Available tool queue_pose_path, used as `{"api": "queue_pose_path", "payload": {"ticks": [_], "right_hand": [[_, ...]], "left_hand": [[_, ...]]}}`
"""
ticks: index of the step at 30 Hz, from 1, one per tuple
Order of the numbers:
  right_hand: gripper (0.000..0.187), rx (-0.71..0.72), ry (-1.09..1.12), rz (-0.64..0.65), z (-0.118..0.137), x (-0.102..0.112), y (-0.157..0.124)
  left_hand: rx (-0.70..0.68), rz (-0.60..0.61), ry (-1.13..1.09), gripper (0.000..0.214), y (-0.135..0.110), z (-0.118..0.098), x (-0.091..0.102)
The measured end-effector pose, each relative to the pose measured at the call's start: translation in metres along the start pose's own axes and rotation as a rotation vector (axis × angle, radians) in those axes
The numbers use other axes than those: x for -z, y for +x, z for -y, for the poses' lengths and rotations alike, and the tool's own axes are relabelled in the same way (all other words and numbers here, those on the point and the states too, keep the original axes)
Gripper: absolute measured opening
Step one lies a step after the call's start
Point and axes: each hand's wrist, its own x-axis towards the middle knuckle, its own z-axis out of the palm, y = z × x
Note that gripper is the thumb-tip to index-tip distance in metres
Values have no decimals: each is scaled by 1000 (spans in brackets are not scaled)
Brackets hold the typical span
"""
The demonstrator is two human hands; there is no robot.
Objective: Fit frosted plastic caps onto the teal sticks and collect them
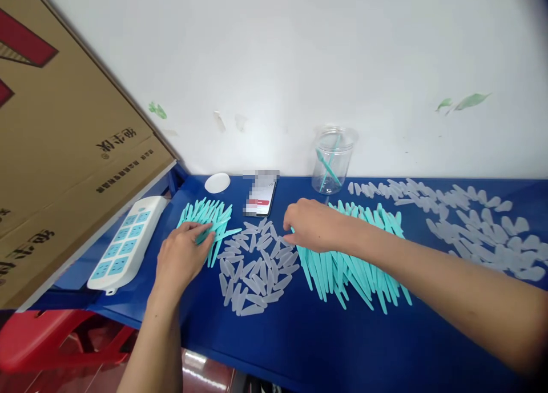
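Pictured handling turquoise plastic sticks (355, 273) at a blue table (308, 341), with left hand (182, 256) at the smaller pile (214, 211) and right hand (314, 224) at the larger pile (325, 270). At left, reaching in with thumb and forefinger parted among the sticks; impossible to tell whether pinching one. At right, bending fingers down at the pile's left edge, with tips partly hidden; again impossible to tell whether gripping anything. Between the hands, strewn loosely: short frosted plastic pieces (257, 273), with a second spread (500, 239) at far right. Seemingly in mid-course, judging by two unequal piles and so much lying loose; impossible to say which pile to count as done and which as left. Set near the white wall (274, 84), with only a couple of sticks inside: a clear plastic jar (346, 167). Also lying nearby: a phone (264, 193) and a round white lid (217, 183).
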Motion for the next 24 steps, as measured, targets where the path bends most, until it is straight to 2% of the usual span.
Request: {"api": "queue_pose_path", "payload": {"ticks": [2, 5, 9, 11, 13, 15, 19, 21, 24], "right_hand": [[34, 2, 84, 95, 1, -3, 10], [26, -18, 206, 101, 2, -8, 18], [28, -39, 265, 172, 4, -13, 26], [34, -38, 272, 213, 5, -12, 30], [29, -28, 294, 205, 5, -7, 31], [11, -10, 348, 136, 4, 2, 27], [6, 13, 576, -74, -10, 18, -2], [19, 1, 859, -173, -21, 16, -24], [25, -33, 1335, -313, -37, -3, -58]], "left_hand": [[-7, 2, 0, 46, 2, -1, -3], [-1, -6, -17, 42, 4, -1, -6], [-1, -34, -64, 34, 5, 1, -7], [-6, -53, -91, 33, 6, 0, -5], [-5, -82, -119, 34, 4, -2, 0], [2, -128, -149, 35, 0, -9, 7], [-41, -197, -251, 34, -17, -41, 20], [-112, -138, -346, 33, -28, -65, 25], [-212, 62, -585, 31, -45, -104, 30]]}}
